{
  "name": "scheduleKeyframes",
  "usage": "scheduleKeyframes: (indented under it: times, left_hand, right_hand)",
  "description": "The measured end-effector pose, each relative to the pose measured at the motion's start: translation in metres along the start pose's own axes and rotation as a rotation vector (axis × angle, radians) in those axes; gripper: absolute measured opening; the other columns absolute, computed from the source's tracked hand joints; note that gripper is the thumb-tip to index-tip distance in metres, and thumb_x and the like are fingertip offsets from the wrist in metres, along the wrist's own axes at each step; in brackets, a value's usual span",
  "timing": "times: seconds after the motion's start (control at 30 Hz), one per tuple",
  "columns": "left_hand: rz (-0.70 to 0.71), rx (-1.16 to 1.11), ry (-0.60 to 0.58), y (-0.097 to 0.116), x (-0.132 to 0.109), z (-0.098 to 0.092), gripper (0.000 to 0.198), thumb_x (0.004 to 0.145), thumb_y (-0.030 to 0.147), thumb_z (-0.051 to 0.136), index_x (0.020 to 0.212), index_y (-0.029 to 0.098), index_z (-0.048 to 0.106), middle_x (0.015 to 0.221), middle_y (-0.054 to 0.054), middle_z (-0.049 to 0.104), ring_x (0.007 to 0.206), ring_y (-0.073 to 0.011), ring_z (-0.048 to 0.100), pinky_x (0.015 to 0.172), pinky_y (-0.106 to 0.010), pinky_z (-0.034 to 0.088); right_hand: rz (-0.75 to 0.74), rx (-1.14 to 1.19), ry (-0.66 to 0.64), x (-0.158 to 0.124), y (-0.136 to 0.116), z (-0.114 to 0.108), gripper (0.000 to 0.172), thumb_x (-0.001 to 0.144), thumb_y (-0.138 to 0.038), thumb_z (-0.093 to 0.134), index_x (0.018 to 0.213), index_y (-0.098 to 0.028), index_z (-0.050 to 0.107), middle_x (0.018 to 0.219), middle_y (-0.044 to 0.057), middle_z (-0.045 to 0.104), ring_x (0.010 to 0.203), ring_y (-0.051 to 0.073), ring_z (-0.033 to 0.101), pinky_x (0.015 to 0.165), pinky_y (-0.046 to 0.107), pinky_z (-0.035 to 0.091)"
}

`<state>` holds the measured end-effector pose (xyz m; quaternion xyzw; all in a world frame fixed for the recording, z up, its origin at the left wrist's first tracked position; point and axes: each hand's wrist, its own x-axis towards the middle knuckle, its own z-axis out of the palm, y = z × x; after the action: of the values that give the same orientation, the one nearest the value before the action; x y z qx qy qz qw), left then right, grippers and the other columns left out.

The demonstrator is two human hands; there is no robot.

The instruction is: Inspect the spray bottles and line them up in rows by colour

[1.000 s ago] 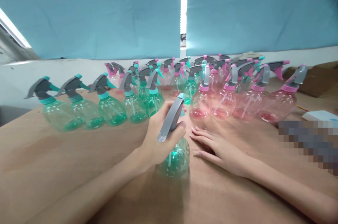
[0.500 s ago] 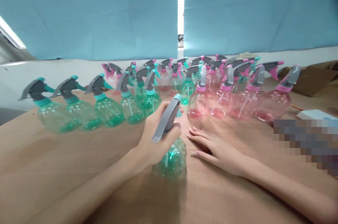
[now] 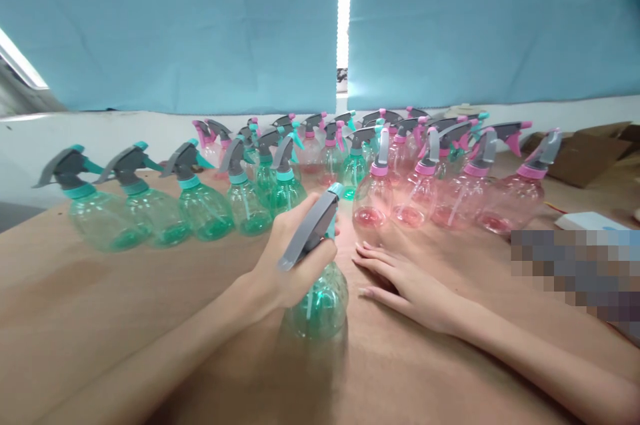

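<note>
My left hand (image 3: 290,258) is wrapped round the neck of a green spray bottle (image 3: 317,305) with a grey trigger head (image 3: 309,230); the bottle stands upright on the brown table (image 3: 100,305). My right hand (image 3: 407,281) lies flat on the table just right of the bottle, fingers stretched out and holding nothing. Behind the hands runs a row of green spray bottles (image 3: 200,208) on the left and pink spray bottles (image 3: 450,201) on the right.
More green and pink bottles (image 3: 325,145) crowd the back by a white ledge and blue curtain (image 3: 175,25). A white box (image 3: 585,221) and a brown cardboard piece (image 3: 585,155) lie at the right. A blurred patch (image 3: 575,268) covers part of the right side.
The green bottle in my left hand has shifted slightly left and nearer to me. My right hand has stayed flat on the table.
</note>
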<state>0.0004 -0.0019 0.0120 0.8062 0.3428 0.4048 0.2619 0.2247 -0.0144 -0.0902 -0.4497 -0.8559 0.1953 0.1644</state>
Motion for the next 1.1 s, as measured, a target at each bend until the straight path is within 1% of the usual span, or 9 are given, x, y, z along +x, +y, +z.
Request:
scheduleKeyframes:
  times: [0.17,0.27,0.37,0.5,0.6,0.7,0.77,0.93,1.1]
  left_hand:
    - [-0.045,-0.025,0.039,0.002,-0.001,0.005,0.011,0.077,0.018,0.048,0.088,0.02,0.048,0.069,0.004,0.047,0.059,-0.0111,0.043,0.057,-0.027,0.035]
    - [-0.066,-0.008,0.082,0.003,-0.003,0.009,0.015,0.08,0.019,0.048,0.094,0.02,0.05,0.069,0.005,0.046,0.054,-0.0095,0.038,0.055,-0.027,0.033]
    - [-0.066,-0.007,0.111,0.003,-0.003,0.011,0.019,0.082,0.019,0.049,0.1,0.02,0.052,0.071,0.005,0.048,0.053,-0.0086,0.036,0.054,-0.026,0.032]
    - [-0.051,-0.011,0.113,0.002,-0.002,0.01,0.019,0.082,0.019,0.05,0.101,0.02,0.052,0.075,0.004,0.05,0.057,-0.0097,0.04,0.057,-0.026,0.036]
    - [-0.05,-0.012,0.112,0.002,-0.002,0.01,0.02,0.082,0.019,0.05,0.102,0.02,0.053,0.071,0.005,0.047,0.055,-0.0097,0.039,0.057,-0.026,0.036]
    - [-0.057,-0.016,0.117,0.002,-0.003,0.011,0.018,0.082,0.021,0.05,0.1,0.02,0.053,0.075,0.003,0.052,0.059,-0.0112,0.044,0.057,-0.026,0.036]
    - [-0.061,-0.009,0.123,0.002,-0.003,0.011,0.018,0.082,0.021,0.051,0.1,0.021,0.053,0.078,0.002,0.055,0.063,-0.0125,0.047,0.06,-0.027,0.038]
    - [-0.066,-0.003,0.122,-0.001,-0.003,0.011,0.021,0.081,0.021,0.052,0.102,0.02,0.055,0.081,0.001,0.058,0.062,-0.0122,0.048,0.059,-0.028,0.039]
    - [-0.054,-0.012,0.121,-0.003,-0.002,0.01,0.02,0.082,0.022,0.053,0.101,0.021,0.056,0.085,-0.001,0.06,0.082,-0.0179,0.058,0.068,-0.031,0.045]
  right_hand:
    - [-0.006,0.019,0.009,0.0,0.002,0.001,0.064,0.094,-0.059,0.042,0.143,-0.019,0.045,0.152,0.01,0.037,0.141,0.028,0.031,0.115,0.049,0.028]
    - [-0.004,0.037,0.016,0.0,0.002,0.001,0.063,0.093,-0.059,0.044,0.143,-0.02,0.045,0.152,0.009,0.037,0.141,0.029,0.03,0.115,0.05,0.027]
    - [-0.002,0.039,0.013,0.0,0.001,0.001,0.064,0.093,-0.059,0.044,0.144,-0.019,0.044,0.152,0.01,0.038,0.142,0.029,0.03,0.115,0.05,0.027]
    - [-0.005,0.024,0.007,0.0,0.001,0.0,0.063,0.094,-0.059,0.043,0.144,-0.02,0.044,0.151,0.011,0.038,0.141,0.029,0.03,0.115,0.051,0.027]
    - [-0.017,0.02,0.01,0.0,0.002,0.001,0.062,0.094,-0.058,0.043,0.144,-0.022,0.043,0.152,0.01,0.038,0.141,0.029,0.031,0.114,0.051,0.028]
    - [-0.026,0.02,0.022,0.0,0.003,0.001,0.06,0.094,-0.057,0.044,0.144,-0.023,0.043,0.152,0.009,0.038,0.141,0.029,0.032,0.114,0.052,0.029]
    - [-0.025,0.016,0.022,0.0,0.002,0.001,0.061,0.094,-0.057,0.043,0.144,-0.022,0.044,0.152,0.01,0.038,0.14,0.029,0.032,0.114,0.051,0.029]
    - [-0.013,0.012,0.013,0.0,-0.002,-0.001,0.064,0.094,-0.059,0.041,0.143,-0.018,0.045,0.151,0.012,0.04,0.14,0.029,0.032,0.114,0.05,0.029]
    - [-0.019,0.0,0.017,0.001,-0.003,-0.002,0.064,0.094,-0.059,0.04,0.143,-0.018,0.044,0.151,0.011,0.039,0.141,0.029,0.032,0.114,0.05,0.029]
